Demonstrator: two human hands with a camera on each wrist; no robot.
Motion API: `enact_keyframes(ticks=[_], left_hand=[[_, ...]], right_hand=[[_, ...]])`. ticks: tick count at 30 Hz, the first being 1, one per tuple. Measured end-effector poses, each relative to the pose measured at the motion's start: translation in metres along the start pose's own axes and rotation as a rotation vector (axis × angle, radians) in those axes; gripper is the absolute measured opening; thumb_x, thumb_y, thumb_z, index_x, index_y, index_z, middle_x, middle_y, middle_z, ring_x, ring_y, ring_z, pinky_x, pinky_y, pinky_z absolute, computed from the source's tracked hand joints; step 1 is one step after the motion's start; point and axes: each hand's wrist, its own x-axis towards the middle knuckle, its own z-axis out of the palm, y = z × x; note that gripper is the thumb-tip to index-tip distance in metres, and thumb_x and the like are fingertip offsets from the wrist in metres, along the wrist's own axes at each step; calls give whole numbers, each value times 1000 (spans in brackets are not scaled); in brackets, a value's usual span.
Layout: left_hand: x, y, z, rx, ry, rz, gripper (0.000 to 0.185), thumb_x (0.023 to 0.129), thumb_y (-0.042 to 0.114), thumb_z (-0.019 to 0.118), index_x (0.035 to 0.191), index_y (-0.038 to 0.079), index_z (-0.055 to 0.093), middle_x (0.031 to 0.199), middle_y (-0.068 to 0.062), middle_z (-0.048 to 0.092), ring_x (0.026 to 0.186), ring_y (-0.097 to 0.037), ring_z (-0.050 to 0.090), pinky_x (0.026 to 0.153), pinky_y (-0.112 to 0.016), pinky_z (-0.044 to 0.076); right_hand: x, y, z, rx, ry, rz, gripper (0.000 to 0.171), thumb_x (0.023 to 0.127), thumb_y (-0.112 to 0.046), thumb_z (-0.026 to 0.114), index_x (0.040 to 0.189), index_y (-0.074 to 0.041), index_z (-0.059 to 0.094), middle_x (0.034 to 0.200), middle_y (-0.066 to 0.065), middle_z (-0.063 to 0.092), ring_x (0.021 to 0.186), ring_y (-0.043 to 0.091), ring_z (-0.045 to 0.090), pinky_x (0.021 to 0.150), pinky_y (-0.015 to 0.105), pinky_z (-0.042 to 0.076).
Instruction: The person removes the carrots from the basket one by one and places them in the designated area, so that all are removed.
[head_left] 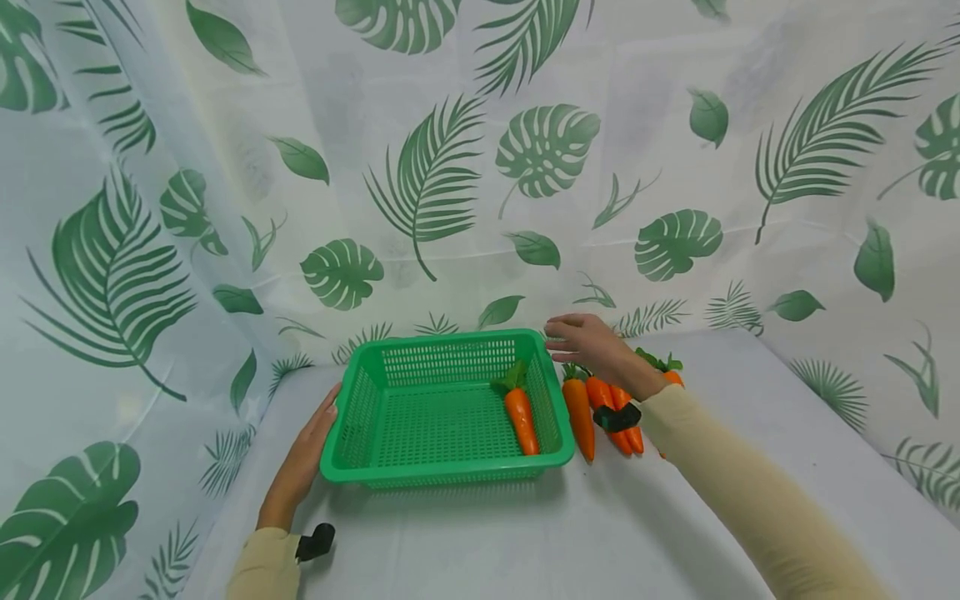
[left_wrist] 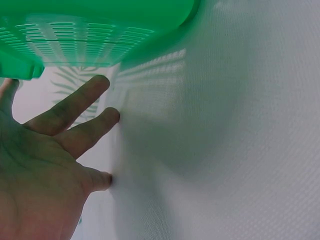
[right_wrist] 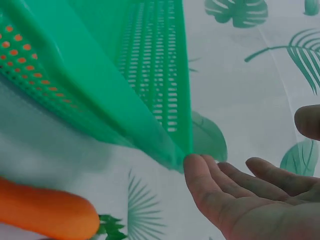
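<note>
1. Basket (head_left: 442, 417), green plastic with slotted walls, stands on the white-covered bench (head_left: 600, 533) between the two hands.
2. Left hand (head_left: 303, 454) lies flat against the basket's left outer wall, fingers straight. The left wrist view shows the fingers (left_wrist: 75, 107) spread and relaxed just below the basket's underside (left_wrist: 90, 30); the grip is released and grasps nothing.
3. Right hand (head_left: 592, 343) hovers at the basket's far right corner, palm down, fingers extended. The right wrist view shows the fingertips (right_wrist: 200, 172) just beside the green rim corner (right_wrist: 170, 145); whether they touch it cannot be told. The grip is released and empty.
4. One carrot (head_left: 520, 417) lies inside the basket, along its right wall, leafy end toward the far side.
5. Loose carrots (head_left: 600, 408) lie in a row on the bench just outside the basket's right wall, directly beneath the right wrist, partly hidden by it.
6. Leaf-printed curtain (head_left: 480, 167) encloses the bench on three sides.
</note>
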Motion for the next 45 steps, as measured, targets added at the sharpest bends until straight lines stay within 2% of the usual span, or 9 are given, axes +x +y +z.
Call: enact_keyframes(ticks=[5,15,26,29,32,35,38,41,45], left_hand=[[-2,1,0,7,7,-2,63,118,49,28,174,22,17,179,-2,13,164,-30,5,127,-65,7],[-2,0,1,17,13,-14,63,118,49,28,174,24,17,179,-3,13,164,-31,5,127,-66,7],[-1,-2,-1,13,20,0,63,118,48,28,174,23,18,179,-4,14,164,-32,6,127,-67,8],[0,-2,0,9,16,7,62,118,48,28,174,23,18,179,-5,14,164,-32,6,127,-67,7],[0,-2,0,4,10,8,62,118,49,28,174,23,18,179,-5,13,164,-32,5,127,-66,6],[1,-3,0,4,8,10,62,118,48,28,174,24,18,179,-4,13,164,-32,5,127,-65,6],[1,-2,1,4,8,7,62,118,49,28,174,24,18,179,-3,13,164,-31,5,128,-65,6],[1,-1,1,4,8,5,62,118,49,28,174,24,18,179,-3,14,164,-30,5,128,-64,7],[0,0,1,0,9,9,62,118,48,28,174,24,18,179,-4,14,164,-31,5,128,-65,7]], right_hand=[[6,0,12,5,-15,29,61,114,-19,50,161,15,30,166,34,32,148,49,42,119,56,40],[12,-2,26,12,-47,57,63,115,-19,50,161,16,26,167,34,28,152,50,35,119,52,40],[21,-14,47,-35,-40,138,64,113,-19,54,160,17,28,168,35,23,153,56,27,120,58,36],[24,-12,53,-60,-25,165,60,111,-19,58,155,17,38,168,33,25,151,58,30,118,60,38],[26,-8,58,-95,-9,183,52,110,-20,60,144,17,48,166,32,29,148,59,35,116,61,41],[27,-5,62,-104,2,203,55,110,-22,61,146,16,45,167,32,28,147,60,35,115,63,41],[27,-4,66,-87,1,225,65,109,-22,60,157,15,33,169,32,23,147,63,31,116,66,38],[29,-2,69,-96,-6,241,69,109,-21,59,159,15,28,171,31,20,146,65,31,116,68,37],[33,4,73,-106,-8,265,77,110,-21,57,165,13,14,172,32,14,146,66,31,115,70,37]])
